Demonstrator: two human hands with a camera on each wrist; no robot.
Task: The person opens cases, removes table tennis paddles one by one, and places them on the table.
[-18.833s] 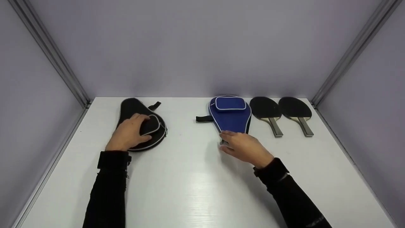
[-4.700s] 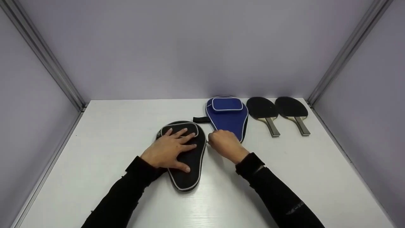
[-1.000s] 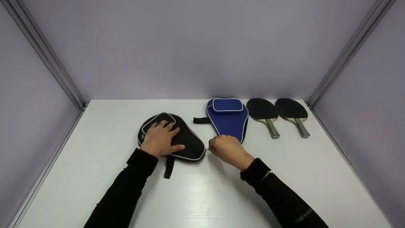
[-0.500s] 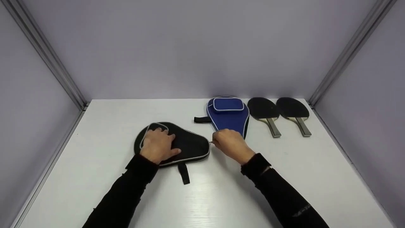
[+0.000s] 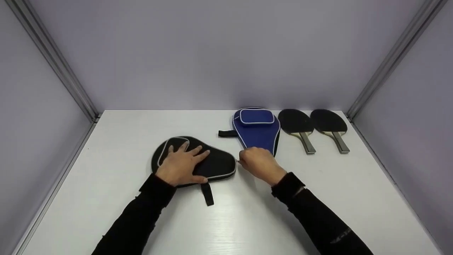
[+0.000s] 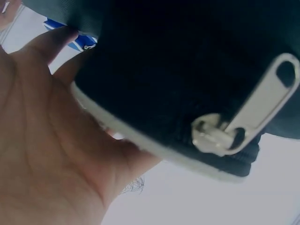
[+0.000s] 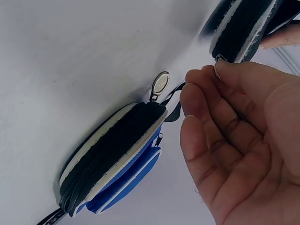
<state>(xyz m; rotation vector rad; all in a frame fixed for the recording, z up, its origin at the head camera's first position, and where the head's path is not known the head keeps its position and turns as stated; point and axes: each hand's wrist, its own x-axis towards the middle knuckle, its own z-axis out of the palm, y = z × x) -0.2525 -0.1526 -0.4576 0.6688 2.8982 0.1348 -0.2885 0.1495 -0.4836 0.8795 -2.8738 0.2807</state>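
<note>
A black table tennis paddle case (image 5: 216, 161) with white piping lies flat left of the table's middle, its narrow end to the right. My left hand (image 5: 182, 164) presses on its wide part with fingers spread, covering part of its small pocket. In the left wrist view, a metal zipper pull (image 6: 262, 105) hangs at the edge of the case (image 6: 154, 79). My right hand (image 5: 262, 164) pinches a zipper tab at the narrow end; the fingers mostly hide it. In the right wrist view, thumb and fingertips of this hand (image 7: 243, 126) meet at the zipper (image 7: 219, 58).
A blue paddle case (image 5: 256, 132) lies just behind my right hand, its black strap (image 5: 228, 133) pointing left. Right of it lie two black paddles, the nearer one (image 5: 296, 122) and the farther one (image 5: 329, 121). Panels enclose the white table (image 5: 219, 226) at the back and sides.
Over the last second, the black case has turned slightly and slid a little toward me. Earlier it lay at the far left; both hands have since come together on it. My left fingers have spread wider.
</note>
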